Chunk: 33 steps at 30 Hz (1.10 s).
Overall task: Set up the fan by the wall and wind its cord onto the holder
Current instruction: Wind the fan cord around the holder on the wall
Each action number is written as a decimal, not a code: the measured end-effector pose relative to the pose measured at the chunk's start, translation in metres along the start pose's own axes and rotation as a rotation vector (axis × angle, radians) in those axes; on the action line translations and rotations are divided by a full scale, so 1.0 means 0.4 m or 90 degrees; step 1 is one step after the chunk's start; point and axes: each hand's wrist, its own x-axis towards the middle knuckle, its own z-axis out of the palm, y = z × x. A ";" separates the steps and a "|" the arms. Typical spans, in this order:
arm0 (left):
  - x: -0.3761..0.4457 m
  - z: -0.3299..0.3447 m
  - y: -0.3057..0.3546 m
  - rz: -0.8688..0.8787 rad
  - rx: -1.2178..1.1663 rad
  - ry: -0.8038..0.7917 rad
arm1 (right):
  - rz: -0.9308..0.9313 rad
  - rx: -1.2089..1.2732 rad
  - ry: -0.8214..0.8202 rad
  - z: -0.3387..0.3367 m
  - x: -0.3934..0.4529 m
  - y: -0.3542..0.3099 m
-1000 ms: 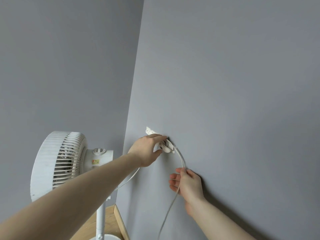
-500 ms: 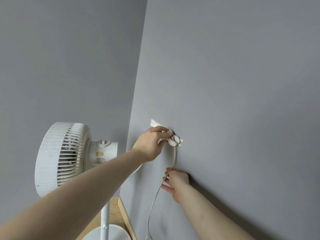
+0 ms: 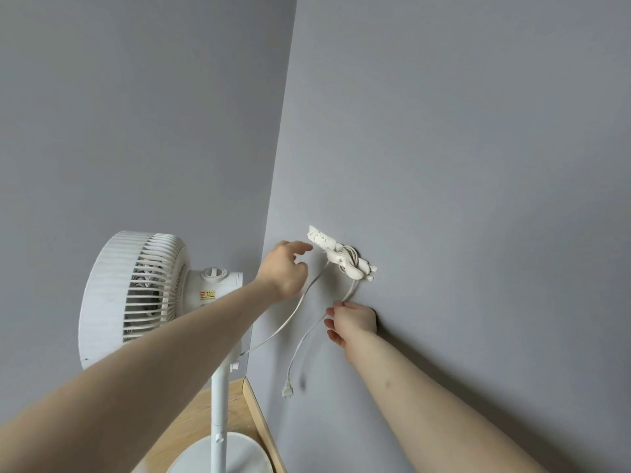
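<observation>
A white pedestal fan (image 3: pixel 136 295) stands in the corner on its round base (image 3: pixel 225 452). A white holder (image 3: pixel 327 245) is fixed to the grey right wall, with several turns of the fan's white cord (image 3: pixel 348 262) wound on it. My left hand (image 3: pixel 285 271) is just left of the holder, fingers relaxed, off the holder, with the cord from the fan running under it. My right hand (image 3: pixel 348 324) is below the holder and pinches the cord's free end. From it the cord hangs down to the plug (image 3: pixel 287 392), which dangles beside the wall.
Two grey walls meet in a corner behind the fan. A wooden floor (image 3: pixel 191 421) and wooden skirting (image 3: pixel 259 425) show at the bottom beside the fan's pole (image 3: pixel 218 404).
My left hand has let go of the wound cord on the holder and drawn back to the left. My right hand stays below the holder on the cord, and the plug now hangs in view.
</observation>
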 end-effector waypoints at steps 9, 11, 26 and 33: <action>-0.017 0.038 -0.091 -0.333 -0.217 -0.159 | -0.053 -0.135 -0.084 0.032 0.022 -0.046; -0.021 0.054 -0.099 -0.352 -0.225 -0.181 | -0.053 -0.139 -0.098 0.037 0.020 -0.051; -0.006 0.106 -0.084 -0.342 -0.304 -0.147 | -0.135 -0.269 -0.173 -0.031 -0.016 -0.061; 0.068 0.051 -0.037 -0.289 -0.347 -0.079 | -0.638 -0.491 0.014 -0.118 -0.095 -0.095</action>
